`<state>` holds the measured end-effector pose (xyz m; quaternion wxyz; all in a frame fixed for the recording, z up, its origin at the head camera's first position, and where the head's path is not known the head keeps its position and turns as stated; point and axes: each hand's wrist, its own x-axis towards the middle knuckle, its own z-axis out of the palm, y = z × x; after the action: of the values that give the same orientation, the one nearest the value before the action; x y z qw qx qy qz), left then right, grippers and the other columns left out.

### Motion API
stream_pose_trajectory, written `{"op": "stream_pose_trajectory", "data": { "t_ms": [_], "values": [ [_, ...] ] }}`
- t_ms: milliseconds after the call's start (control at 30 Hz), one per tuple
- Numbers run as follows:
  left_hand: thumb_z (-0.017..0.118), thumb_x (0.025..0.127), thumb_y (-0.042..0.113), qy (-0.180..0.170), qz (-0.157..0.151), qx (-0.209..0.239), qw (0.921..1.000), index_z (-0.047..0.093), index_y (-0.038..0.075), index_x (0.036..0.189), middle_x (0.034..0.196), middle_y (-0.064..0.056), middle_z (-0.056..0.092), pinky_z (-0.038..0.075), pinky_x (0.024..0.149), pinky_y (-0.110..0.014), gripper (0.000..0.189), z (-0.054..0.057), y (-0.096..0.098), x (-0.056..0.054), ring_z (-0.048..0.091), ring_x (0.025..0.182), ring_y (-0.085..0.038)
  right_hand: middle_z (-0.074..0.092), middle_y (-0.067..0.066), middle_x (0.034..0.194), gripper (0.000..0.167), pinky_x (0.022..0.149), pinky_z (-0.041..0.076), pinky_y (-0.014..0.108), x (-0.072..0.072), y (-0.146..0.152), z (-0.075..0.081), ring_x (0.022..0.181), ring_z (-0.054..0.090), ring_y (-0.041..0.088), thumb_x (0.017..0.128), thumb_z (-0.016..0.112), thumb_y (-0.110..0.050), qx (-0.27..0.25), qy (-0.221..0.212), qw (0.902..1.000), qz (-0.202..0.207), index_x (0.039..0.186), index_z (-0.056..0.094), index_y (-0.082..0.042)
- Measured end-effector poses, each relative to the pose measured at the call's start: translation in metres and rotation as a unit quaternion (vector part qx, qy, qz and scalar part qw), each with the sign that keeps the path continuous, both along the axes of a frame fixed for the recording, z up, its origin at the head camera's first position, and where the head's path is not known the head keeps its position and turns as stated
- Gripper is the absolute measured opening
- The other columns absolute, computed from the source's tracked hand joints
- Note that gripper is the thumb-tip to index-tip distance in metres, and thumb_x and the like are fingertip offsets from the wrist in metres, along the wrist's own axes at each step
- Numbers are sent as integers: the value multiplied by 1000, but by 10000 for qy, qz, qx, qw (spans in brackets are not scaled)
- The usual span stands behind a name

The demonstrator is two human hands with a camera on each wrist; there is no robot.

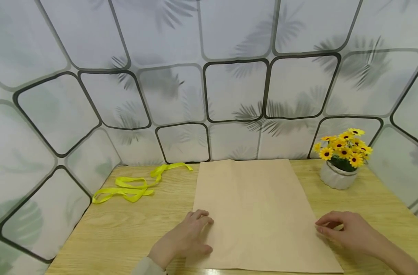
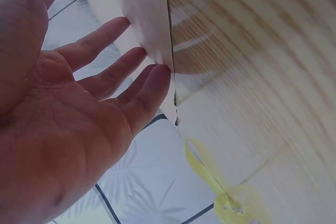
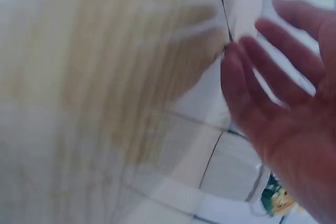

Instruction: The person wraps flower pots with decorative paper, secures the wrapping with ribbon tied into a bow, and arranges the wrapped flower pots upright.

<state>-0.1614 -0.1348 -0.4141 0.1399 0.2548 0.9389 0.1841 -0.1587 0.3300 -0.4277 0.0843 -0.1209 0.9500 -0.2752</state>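
A large tan sheet of paper (image 1: 257, 214) lies flat on the wooden table, its far edge by the wall. On its left border rest the fingertips of my left hand (image 1: 191, 235), with the fingers spread and loosely bent. The left wrist view shows this hand (image 2: 79, 103) with its fingertips against the paper (image 2: 152, 19). My right hand (image 1: 349, 231) is at the paper's right edge, fingertips touching it. From the right wrist, that hand (image 3: 294, 87) appears blurred, its fingers relaxed along the edge.
A crumpled yellow ribbon (image 1: 133, 189) lies at the table's back left. At the back right stands a white pot (image 1: 337, 176) of yellow artificial-looking flowers (image 1: 346, 147). A patterned cloth wall (image 1: 236, 91) encloses the wooden table (image 1: 102, 236) at the back and sides.
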Motion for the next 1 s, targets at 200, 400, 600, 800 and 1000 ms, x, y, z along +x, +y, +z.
{"op": "stream_pose_trajectory", "data": {
  "t_ms": [200,400,600,800,1000],
  "values": [
    [86,81,36,-87,75,-50,9999,62,14,135,149,-10,50,50,107,-51,63,1,0,0,48,134,-36,75,22,110,52,64,53,34,-17,22,7,87,74,32,101,62,-43,276,794,9749,-2063,125,67,3],
    [86,81,36,-41,74,-125,9999,61,14,135,150,-9,50,50,107,-50,63,1,2,0,49,134,-35,51,41,136,85,79,51,57,-36,43,1,114,60,55,101,55,-53,-10,746,9468,-3131,148,35,15],
    [85,81,38,12,45,-219,9998,62,14,135,149,-10,51,50,109,-50,63,0,3,0,49,135,-35,26,46,152,108,90,47,67,-52,52,-1,129,40,63,98,54,-61,-525,275,9489,-3099,157,4,15],
    [84,82,40,85,60,-318,9994,64,15,134,148,-10,53,49,109,-50,61,0,1,2,51,135,-35,9,45,159,119,99,37,75,-67,54,-3,135,28,67,95,60,-62,-975,253,9465,-3067,158,-9,11],
    [84,82,42,161,102,-314,9993,67,17,130,144,-7,55,52,105,-46,57,1,-3,5,53,130,-31,2,45,160,121,103,32,78,-76,58,-6,137,23,69,95,64,-58,-1263,308,9471,-2935,157,-14,9]
  ]
}}
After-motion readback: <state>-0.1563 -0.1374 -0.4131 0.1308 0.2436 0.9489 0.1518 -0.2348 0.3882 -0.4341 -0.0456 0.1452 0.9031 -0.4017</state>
